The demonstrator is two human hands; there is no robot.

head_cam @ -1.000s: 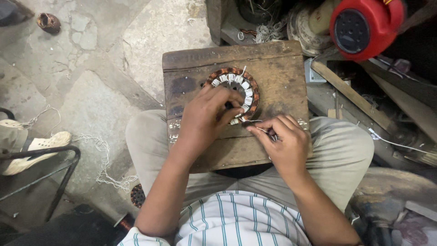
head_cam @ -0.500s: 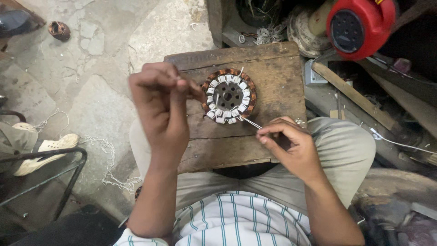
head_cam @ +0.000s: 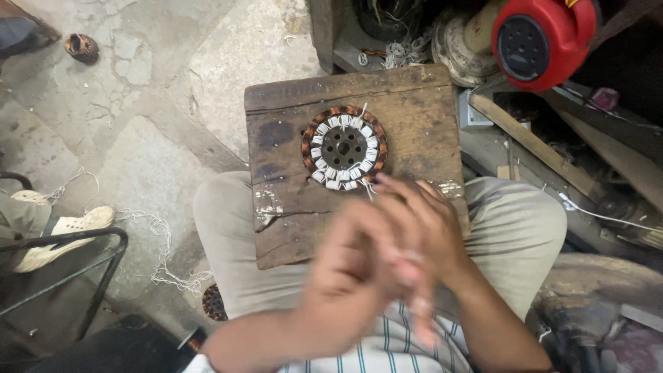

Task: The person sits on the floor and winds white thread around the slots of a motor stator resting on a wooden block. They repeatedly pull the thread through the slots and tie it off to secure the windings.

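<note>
Two blurry hands held together just below a round motor part on a wooden board.

Left hand [head_cam: 349, 276] and right hand [head_cam: 421, 221] pressed close, over the near edge of the wooden board [head_cam: 276, 138]; too blurry to tell how far open, or what is held. Right fingers [head_cam: 387, 186] just beside the near rim of the round motor part [head_cam: 343, 147]. Motor part flat on the board's middle, with copper coils, white paper bits and a dark hub. Board on the lap, across tan trousers [head_cam: 228, 228]. Striped shirt [head_cam: 373, 352] below the board. Red round machine [head_cam: 542, 38] past the board's far right corner. White shoe [head_cam: 65, 228] and loose string [head_cam: 162, 235] on the stone floor, left of the board.
</note>
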